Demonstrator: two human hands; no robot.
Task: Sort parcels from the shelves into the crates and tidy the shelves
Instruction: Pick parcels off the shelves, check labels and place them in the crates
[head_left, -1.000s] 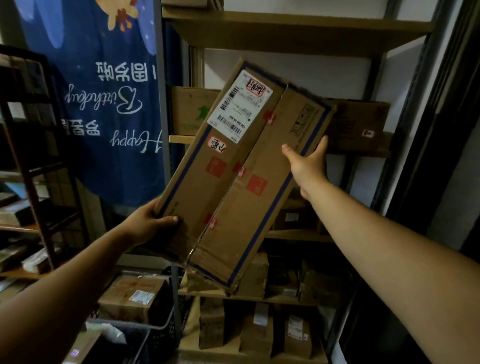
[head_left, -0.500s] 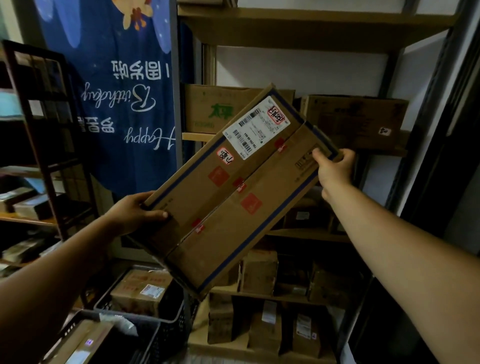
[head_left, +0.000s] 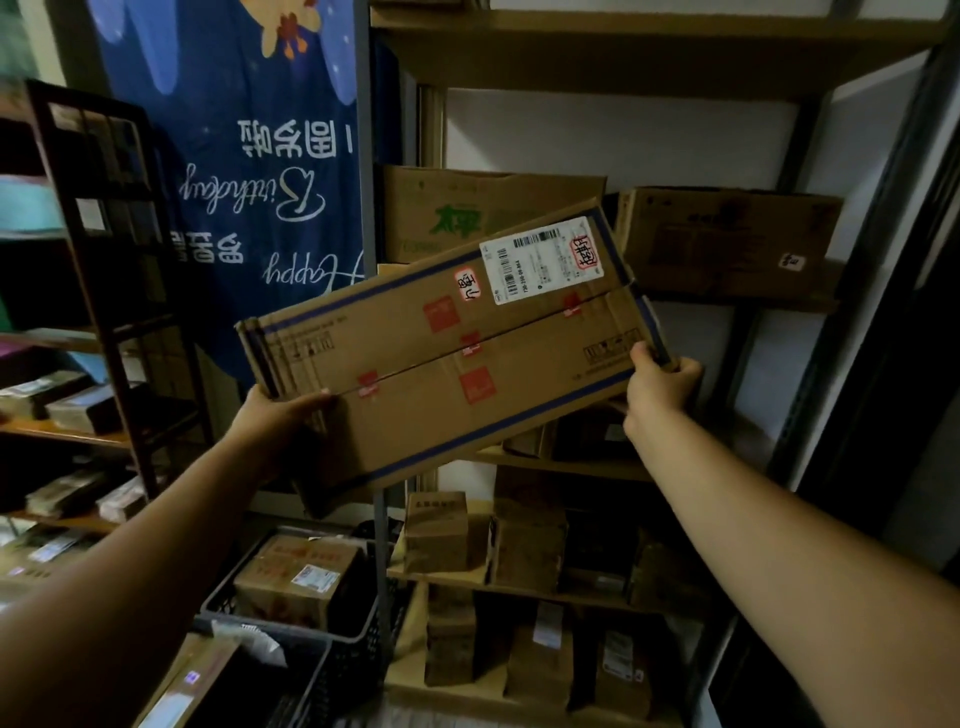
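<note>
A long flat cardboard parcel (head_left: 415, 364) with blue edge stripes, red stickers and a white shipping label hangs in front of the shelves, nearly level, its right end a little higher. My left hand (head_left: 280, 421) grips its lower left corner, thumb on the top face. My right hand (head_left: 657, 384) grips its right end. Below the parcel sits a dark crate (head_left: 363, 618) that holds a taped brown box (head_left: 301, 577).
Behind the parcel stands a metal shelf rack (head_left: 519, 457); two large boxes (head_left: 727, 244) sit on its upper shelf, and several small parcels on the lower ones. A dark wooden rack (head_left: 114, 312) with flat parcels is at the left. A blue banner (head_left: 234, 156) hangs behind.
The parcel has turned from steeply tilted to nearly level and dropped a little. Both hands kept their grip on its two ends.
</note>
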